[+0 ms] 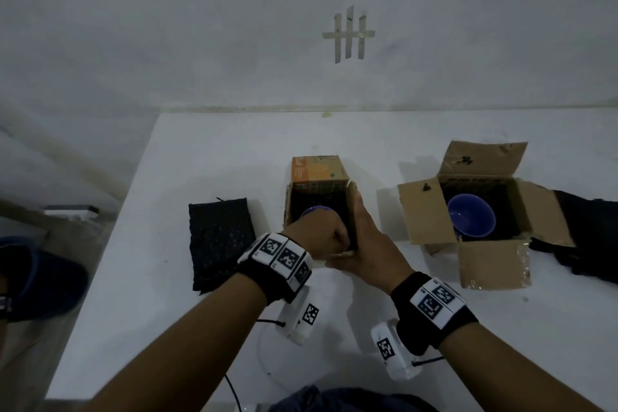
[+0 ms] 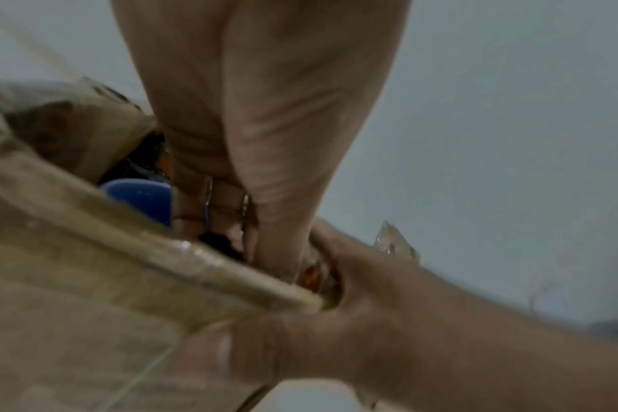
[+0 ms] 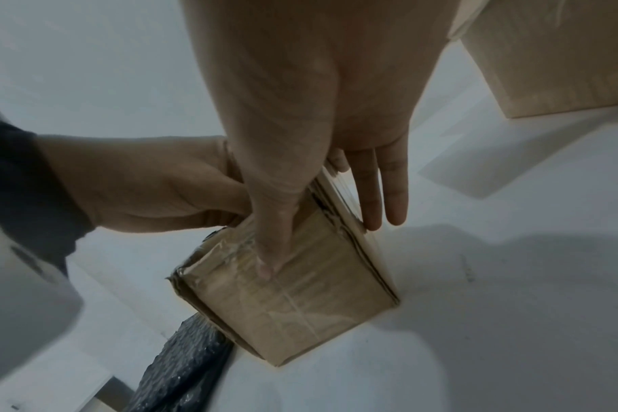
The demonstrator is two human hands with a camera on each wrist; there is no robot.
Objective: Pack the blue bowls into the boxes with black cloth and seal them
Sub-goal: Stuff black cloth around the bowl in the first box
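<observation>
Seating a blue bowl [image 1: 314, 210] inside the small box [image 1: 317, 197], atop its black cloth lining. Left hand [image 1: 317, 237] reaches in with curled fingers; what they grip cannot be told. Right hand [image 1: 364, 244], fingers straight, braces the box wall. Advisable: steady the box, centre the bowl, then fold the flaps.
</observation>
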